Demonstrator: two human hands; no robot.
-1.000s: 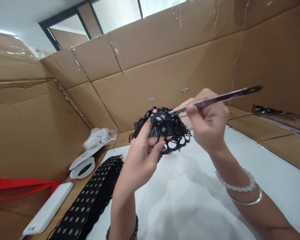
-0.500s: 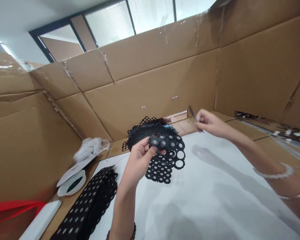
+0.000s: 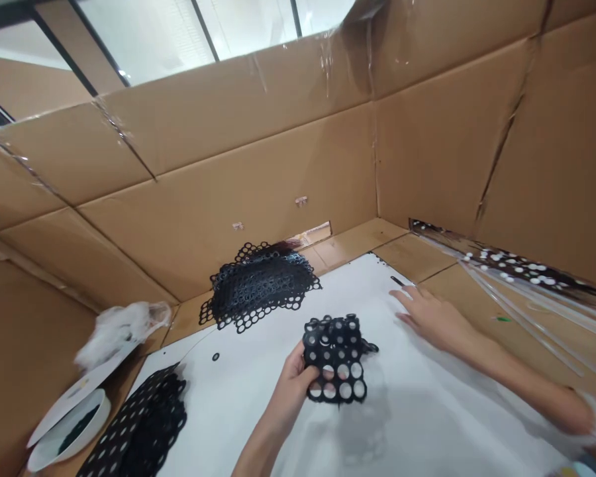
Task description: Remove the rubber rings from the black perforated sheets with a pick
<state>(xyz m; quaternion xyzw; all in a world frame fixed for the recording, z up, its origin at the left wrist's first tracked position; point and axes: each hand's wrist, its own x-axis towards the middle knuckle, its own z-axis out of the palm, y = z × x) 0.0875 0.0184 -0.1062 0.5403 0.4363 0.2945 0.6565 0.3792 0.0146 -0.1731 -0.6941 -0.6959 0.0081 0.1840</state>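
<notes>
Well, left hand [image 3: 294, 379] pinching mesh piece [image 3: 334, 362], right hand [image 3: 434, 318] open

The black piece is above the white board [image 3: 238, 397], well in from its edges. Near the board's far right corner, the spread fingers reach a dark tool [image 3: 397, 281]; contact unclear.

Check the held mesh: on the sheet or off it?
Off it: the left hand grips the mesh at one edge, and the mesh's shadow shows on the sheet, offset from it.
</notes>
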